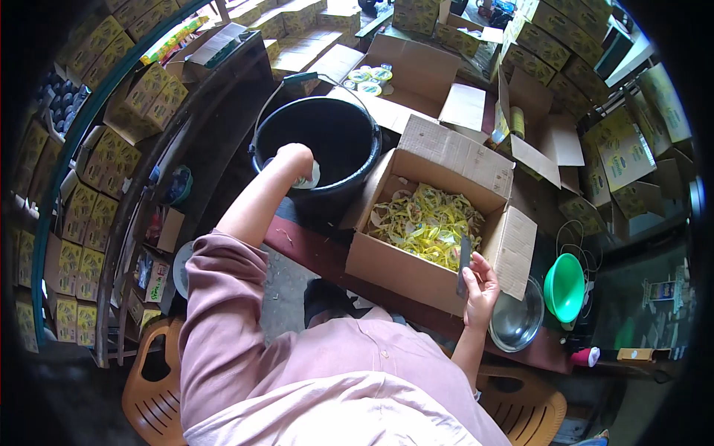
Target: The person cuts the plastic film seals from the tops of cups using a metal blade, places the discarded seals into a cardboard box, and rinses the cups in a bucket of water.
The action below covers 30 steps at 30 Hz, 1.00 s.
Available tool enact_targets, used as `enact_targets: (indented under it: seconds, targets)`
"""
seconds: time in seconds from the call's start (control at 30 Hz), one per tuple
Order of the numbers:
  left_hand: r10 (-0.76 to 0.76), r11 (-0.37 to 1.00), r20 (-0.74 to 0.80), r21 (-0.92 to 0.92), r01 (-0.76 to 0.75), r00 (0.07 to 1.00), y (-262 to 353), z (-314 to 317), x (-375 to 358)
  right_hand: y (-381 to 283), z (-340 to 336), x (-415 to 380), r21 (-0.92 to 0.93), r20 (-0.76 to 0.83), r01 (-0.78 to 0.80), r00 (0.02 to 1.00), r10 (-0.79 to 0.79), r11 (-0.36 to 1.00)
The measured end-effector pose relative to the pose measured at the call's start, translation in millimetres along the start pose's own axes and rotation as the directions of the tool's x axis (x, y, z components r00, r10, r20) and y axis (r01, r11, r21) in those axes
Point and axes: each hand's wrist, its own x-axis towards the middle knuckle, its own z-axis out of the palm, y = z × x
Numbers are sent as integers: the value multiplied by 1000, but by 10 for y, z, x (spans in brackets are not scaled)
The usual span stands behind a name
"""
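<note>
My left hand [297, 157] reaches over the near rim of a black bucket [357, 175], its fingers curled and partly hidden. It holds a pale, translucent round cup-like piece [314, 177], whose exact kind is hard to make out. At the right, my right hand [482, 286] pinches a dark, flat blade-like strip [465, 256], held upright at the near right side of an open cardboard box [401, 271]. Inside that box lies a tangled heap of yellow and clear plastic scraps [424, 223].
Behind the bucket stands an open carton [416, 59] with several small lidded cups [370, 78]. A metal bowl [517, 316] and a green basin [565, 288] are at the right. Stacked yellow cartons [89, 163] line the left shelves. A dark red table edge [297, 241] runs below.
</note>
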Motion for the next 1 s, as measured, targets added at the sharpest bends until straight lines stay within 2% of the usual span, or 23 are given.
enact_targets:
  seconds: [0.1,0.23,0.27,0.37,0.4,0.5,0.53,0.57,0.63,0.7,0.77,0.83,0.87,0.93,0.97,1.0]
  targets:
    - [-10,999,80,51,5,997,25,-15,-80,-55,-77,14,14,-21,27,999,-27,1000]
    - [-64,998,152,22,61,986,64,-66,-151,-107,-196,6,19,-31,49,998,-48,999]
    - [-26,999,136,39,21,990,48,-87,-130,-106,-223,23,22,-29,51,998,-50,998]
    - [-68,995,-212,-83,51,975,37,-110,-128,-97,-330,77,14,-40,68,997,-68,998]
    - [0,1000,74,3,-1,997,42,-182,-165,-88,-340,101,13,-47,76,996,-75,997]
    - [29,999,149,29,-34,988,36,-265,-195,-117,-371,199,31,-34,72,997,-71,997]
    - [-33,992,130,-119,49,991,34,-271,-201,-109,-381,244,49,-47,68,997,-65,996]
    - [-48,998,-52,-50,45,997,40,-287,-162,-118,-393,288,49,-47,75,996,-73,996]
    - [18,996,297,76,-43,955,36,-295,-109,-130,-391,381,52,-48,82,996,-80,995]
    - [-14,999,347,-41,30,938,-7,-320,-74,-126,-426,433,46,-51,61,997,-58,997]
    - [12,1000,98,-20,-10,995,48,-360,-174,-84,-441,461,52,-50,50,998,-47,997]
    - [-43,994,381,-76,78,924,37,-250,12,-43,-437,445,58,-48,38,998,-35,998]
    - [-51,996,370,-55,77,928,48,-252,32,-23,-435,441,64,-46,35,998,-32,997]
    - [-18,999,57,-42,20,998,34,-246,21,2,-418,417,76,-50,35,998,-32,996]
    - [-12,999,-125,-41,7,992,62,-244,-11,7,-415,413,74,-52,35,998,-31,997]
    - [-43,992,-193,-123,20,980,37,-206,46,14,-411,409,73,-54,34,998,-30,997]
